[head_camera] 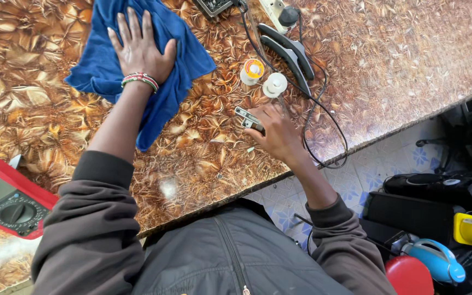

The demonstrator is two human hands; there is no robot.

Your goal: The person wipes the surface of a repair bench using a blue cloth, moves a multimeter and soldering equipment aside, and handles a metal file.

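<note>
The blue cloth (137, 60) lies on the brown table (411, 60), up at eleven o'clock. The left hand (140, 49) presses flat on it, fingers spread wide. To wipe well, I think the palm should stay flat and push evenly. At one o'clock from the body, the right hand (277, 131) pinches a small metal piece (248, 118), just below two little spools (263, 77) and black cords (323, 117).

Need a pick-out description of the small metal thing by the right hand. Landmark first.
Start at the brown leaf-patterned table, whose front edge runs diagonally. Near that edge the right hand rests with its fingertips on a small silvery metal piece, just below two little spools. Unlike the round spools and the dark curved tool beyond them, it is flat, rectangular and shiny.
</note>
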